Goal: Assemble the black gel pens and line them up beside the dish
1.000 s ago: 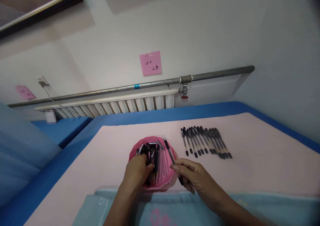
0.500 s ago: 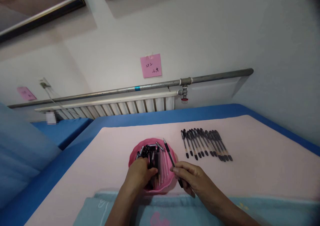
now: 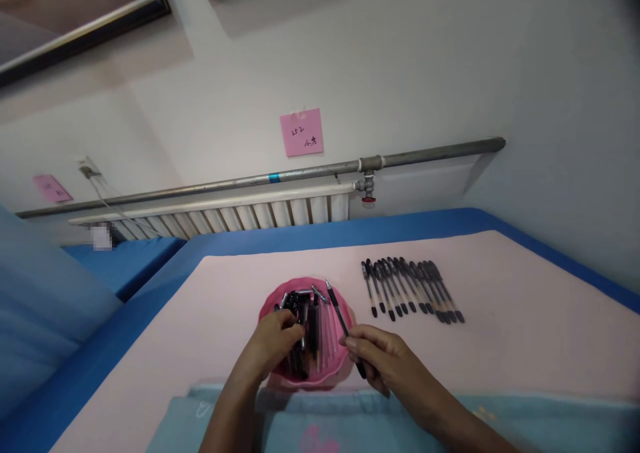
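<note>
My right hand pinches an uncapped black pen, its pointed tip up and to the left, over the right rim of a pink basket. Inside the basket lie black pen caps, dark pen parts and clear barrels. My left hand reaches in over the left side, fingers curled and closed among the dark parts. What lies between those fingertips is hidden. To the right, several capped black pens lie side by side in a row on the pink sheet.
A light blue cloth runs along the near edge. Blue padding borders the pink sheet. Behind it are a white radiator, a metal pipe and a wall with a pink note. A blue curtain hangs at left.
My left hand has shifted left and slightly up within the basket, uncovering more of the dark pen parts. My right hand and its pen have hardly moved.
</note>
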Demonstrator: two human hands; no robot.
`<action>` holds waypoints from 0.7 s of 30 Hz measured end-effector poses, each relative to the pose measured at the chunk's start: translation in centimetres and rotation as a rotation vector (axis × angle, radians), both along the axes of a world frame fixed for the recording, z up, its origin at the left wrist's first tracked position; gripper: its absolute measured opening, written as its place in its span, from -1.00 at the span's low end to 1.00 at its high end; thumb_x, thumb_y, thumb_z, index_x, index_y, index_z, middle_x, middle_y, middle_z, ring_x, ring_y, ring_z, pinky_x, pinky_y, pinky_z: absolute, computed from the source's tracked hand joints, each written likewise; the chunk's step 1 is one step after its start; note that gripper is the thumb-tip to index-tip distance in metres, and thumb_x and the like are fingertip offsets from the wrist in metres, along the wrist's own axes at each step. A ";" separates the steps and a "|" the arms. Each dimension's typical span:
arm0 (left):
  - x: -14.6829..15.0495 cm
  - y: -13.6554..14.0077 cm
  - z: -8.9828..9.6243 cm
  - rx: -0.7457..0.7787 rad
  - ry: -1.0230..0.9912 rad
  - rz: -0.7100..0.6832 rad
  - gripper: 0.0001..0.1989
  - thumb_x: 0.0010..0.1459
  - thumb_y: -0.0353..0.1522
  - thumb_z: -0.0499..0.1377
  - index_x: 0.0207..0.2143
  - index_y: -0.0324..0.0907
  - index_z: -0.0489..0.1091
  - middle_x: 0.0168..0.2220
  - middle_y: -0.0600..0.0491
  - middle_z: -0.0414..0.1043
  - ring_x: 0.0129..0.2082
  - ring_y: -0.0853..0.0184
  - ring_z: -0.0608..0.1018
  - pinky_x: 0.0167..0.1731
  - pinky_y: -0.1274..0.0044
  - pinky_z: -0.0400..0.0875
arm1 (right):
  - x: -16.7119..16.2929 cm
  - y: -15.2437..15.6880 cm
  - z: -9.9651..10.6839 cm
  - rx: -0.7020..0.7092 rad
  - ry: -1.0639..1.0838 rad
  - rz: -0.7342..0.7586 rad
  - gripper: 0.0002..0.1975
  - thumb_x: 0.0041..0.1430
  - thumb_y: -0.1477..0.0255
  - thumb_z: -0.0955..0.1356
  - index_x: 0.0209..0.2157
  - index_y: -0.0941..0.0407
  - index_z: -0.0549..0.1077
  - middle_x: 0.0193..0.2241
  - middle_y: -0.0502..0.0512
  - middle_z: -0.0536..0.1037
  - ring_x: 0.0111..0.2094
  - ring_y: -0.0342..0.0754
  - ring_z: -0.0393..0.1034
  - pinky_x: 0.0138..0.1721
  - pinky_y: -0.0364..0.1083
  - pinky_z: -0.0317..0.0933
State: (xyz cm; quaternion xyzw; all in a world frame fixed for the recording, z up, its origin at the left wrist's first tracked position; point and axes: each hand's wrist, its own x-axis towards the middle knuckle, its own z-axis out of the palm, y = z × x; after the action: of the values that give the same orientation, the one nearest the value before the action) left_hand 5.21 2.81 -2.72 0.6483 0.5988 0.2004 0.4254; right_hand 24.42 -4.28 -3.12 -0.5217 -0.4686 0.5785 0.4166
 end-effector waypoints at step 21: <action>0.1 -0.1 1.7 -0.271 -0.942 0.268 -0.81 -0.10 -0.40 0.27 -0.43 -0.25 0.32 -0.54 0.07 0.46 -0.55 0.43 0.52 -0.48 0.57 0.45 | -0.4 -0.8 -0.2 0.107 -0.263 0.188 -0.86 0.06 0.40 0.27 -0.53 0.11 0.37 -0.66 -0.13 0.22 -0.61 -0.21 0.09 -0.56 -0.20 -0.06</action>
State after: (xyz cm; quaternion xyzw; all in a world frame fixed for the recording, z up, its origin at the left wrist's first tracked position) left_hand 5.36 2.75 -1.02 0.3440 0.4404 0.4445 0.7001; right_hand 24.03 -5.06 -3.30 -0.5240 -0.5959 0.5157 0.3230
